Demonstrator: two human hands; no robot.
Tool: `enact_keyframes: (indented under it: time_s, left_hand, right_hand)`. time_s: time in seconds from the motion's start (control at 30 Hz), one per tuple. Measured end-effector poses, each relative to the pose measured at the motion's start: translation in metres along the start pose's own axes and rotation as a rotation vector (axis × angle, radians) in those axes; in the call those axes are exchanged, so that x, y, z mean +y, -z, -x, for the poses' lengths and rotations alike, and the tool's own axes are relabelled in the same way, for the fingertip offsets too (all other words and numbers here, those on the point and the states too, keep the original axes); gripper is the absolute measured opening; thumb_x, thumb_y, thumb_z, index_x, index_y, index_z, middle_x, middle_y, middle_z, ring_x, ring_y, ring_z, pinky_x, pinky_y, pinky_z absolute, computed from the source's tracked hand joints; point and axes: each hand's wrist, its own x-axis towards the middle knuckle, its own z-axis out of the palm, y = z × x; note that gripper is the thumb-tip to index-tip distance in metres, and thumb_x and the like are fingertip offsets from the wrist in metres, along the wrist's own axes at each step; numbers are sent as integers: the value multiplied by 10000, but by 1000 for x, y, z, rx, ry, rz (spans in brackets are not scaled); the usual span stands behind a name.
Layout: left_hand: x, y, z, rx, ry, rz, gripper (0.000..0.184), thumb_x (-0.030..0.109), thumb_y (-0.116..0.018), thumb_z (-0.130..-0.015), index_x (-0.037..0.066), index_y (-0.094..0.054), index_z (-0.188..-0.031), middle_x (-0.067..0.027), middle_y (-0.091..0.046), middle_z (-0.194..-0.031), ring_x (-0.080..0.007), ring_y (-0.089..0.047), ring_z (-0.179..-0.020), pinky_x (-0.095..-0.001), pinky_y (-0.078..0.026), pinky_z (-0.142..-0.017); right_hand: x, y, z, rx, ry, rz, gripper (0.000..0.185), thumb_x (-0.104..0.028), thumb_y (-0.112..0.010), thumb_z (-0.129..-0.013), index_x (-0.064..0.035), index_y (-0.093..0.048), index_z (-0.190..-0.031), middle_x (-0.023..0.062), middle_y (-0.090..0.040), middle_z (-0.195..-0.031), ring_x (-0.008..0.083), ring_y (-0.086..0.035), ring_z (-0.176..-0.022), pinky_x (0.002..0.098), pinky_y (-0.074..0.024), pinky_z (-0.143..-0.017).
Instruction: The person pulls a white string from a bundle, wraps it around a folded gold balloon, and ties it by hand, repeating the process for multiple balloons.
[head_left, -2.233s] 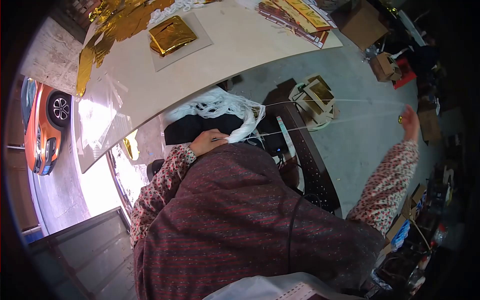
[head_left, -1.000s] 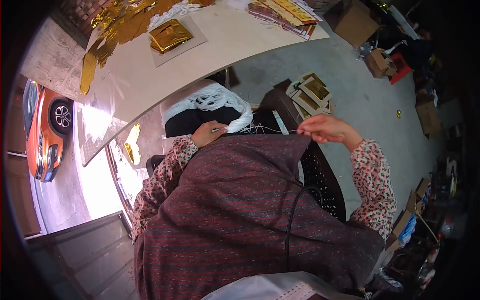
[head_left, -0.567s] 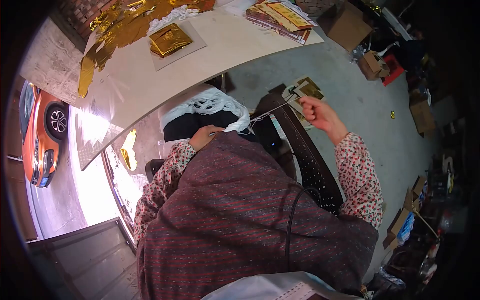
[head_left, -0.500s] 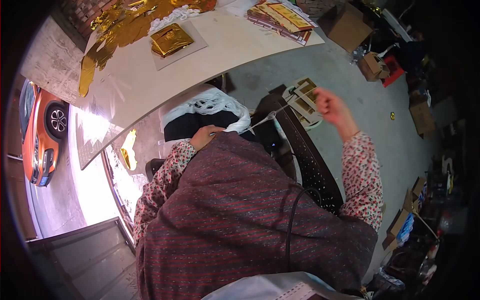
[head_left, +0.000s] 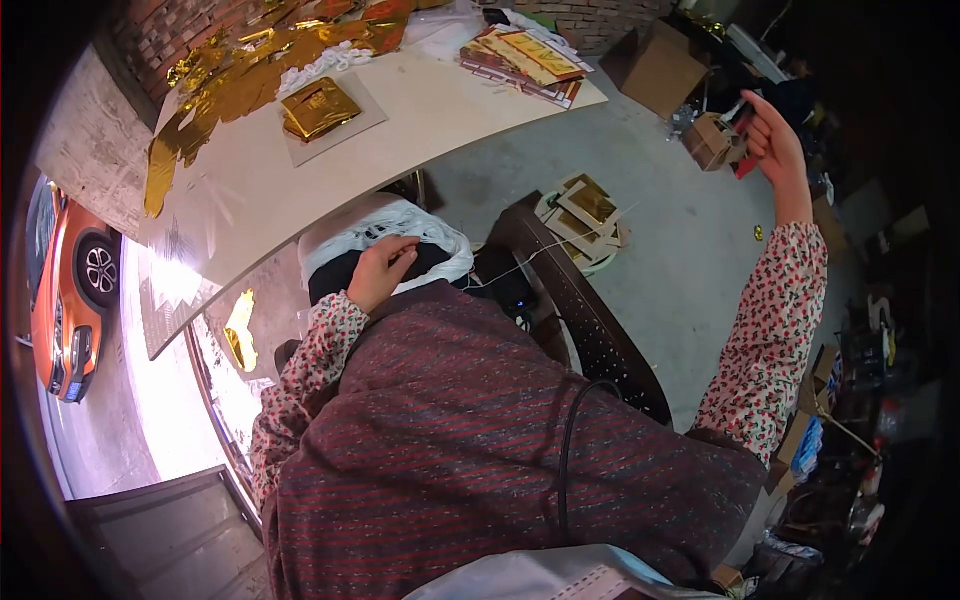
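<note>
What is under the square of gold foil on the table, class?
A flat sheet shows around the gold foil, with the table beneath. Whatever lies directly below the foil's middle is covered, so we cannot tell.

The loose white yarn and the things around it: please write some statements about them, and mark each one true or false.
1. The left hand is at the loose white yarn. True.
2. The square of gold foil lies on a thin grey sheet on the beige table. True.
3. The right hand is touching the yarn. False; it is raised, well apart from it.
4. The red-and-yellow printed sheets are on the floor. False; they are on the table.
5. The car is orange. True.
</note>
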Motion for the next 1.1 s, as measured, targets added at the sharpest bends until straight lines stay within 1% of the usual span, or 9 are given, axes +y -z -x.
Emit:
enact_keyframes:
  time_s: [0.2, 0.3, 0.63, 0.73, 0.8, 0.87, 0.97, 1.0, 1.1]
  left_hand:
    - [109, 37, -19, 7, -139, 137, 343, 83, -553, -883, 11, -536, -1218, -83, -612, -1056, -148, -580, -964, -264, -452, -855]
    - [146, 50, -21, -9, -189, 331, 457, 85, -552, -884, 24, -433, -1321, -102, -548, -1189, -152, -526, -1070, -270, -438, -881]
    - [184, 109, -46, 200, -443, 459, 886, 222, -737, -772, 129, -177, -1453, -137, -397, -1376, -192, -373, -1267, -352, -331, -1006]
    - [183, 113, -19, 53, -63, 474, 462, 219, -629, -870, 44, -481, -1271, -87, -635, -992, -103, -587, -835, -245, -464, -753]
    - [175, 123, 14, 89, -100, 445, 211, 157, -524, -922, -14, -624, -993, -29, -625, -828, -68, -540, -717, -220, -452, -705]
    - [146, 140, 58, 322, -50, 274, 240, 216, -518, -932, -4, -613, -940, -38, -609, -765, -79, -561, -644, -216, -456, -563]
    - [115, 190, 143, 634, 1, 128, 229, 184, -479, -924, -3, -605, -883, -52, -611, -777, -98, -560, -650, -241, -449, -559]
    - [113, 207, 179, 812, 238, 63, 191, 154, -479, -908, 2, -594, -896, -57, -604, -770, -104, -557, -645, -248, -449, -571]
    - [107, 248, 279, 1098, 101, 94, 213, 221, -505, -939, 31, -575, -873, 7, -500, -682, -68, -473, -595, -239, -458, -635]
  right_hand:
    - [-43, -125, 41, -366, 169, 31, 385, -181, -488, -942, -74, -439, -1308, -83, -288, -571, 11, -263, -439, 173, -217, -363]
    - [-80, -194, 89, -523, 143, 32, 465, -56, -448, -923, -112, -333, -1370, -28, -380, -547, 64, -385, -457, 204, -357, -401]
    - [-94, -364, 124, -1054, 277, 24, 633, -45, -459, -911, -80, -126, -1449, -59, -318, -528, 48, -294, -399, 194, -281, -362]
    - [-110, -385, 116, -1100, 428, -77, 669, -58, -472, -908, -38, -75, -1446, -61, -333, -547, 43, -314, -417, 193, -293, -367]
    - [-120, -388, 94, -1025, 528, -168, 666, -60, -474, -907, -28, -80, -1443, -57, -339, -554, 43, -320, -425, 194, -301, -367]
    - [-121, -384, 84, -954, 656, -240, 656, -63, -476, -906, -22, -95, -1438, -53, -342, -557, 42, -325, -430, 194, -309, -366]
    - [-110, -375, 73, -864, 640, -224, 636, -63, -477, -903, -23, -126, -1432, -48, -341, -556, 45, -326, -427, 193, -316, -360]
    - [-105, -376, 72, -843, 594, -197, 630, -62, -476, -902, -24, -136, -1431, -46, -340, -556, 46, -326, -425, 192, -317, -358]
    - [-89, -388, 88, -921, 427, -169, 628, -43, -472, -886, -53, -162, -1432, -47, -346, -559, 44, -325, -423, 188, -313, -349]
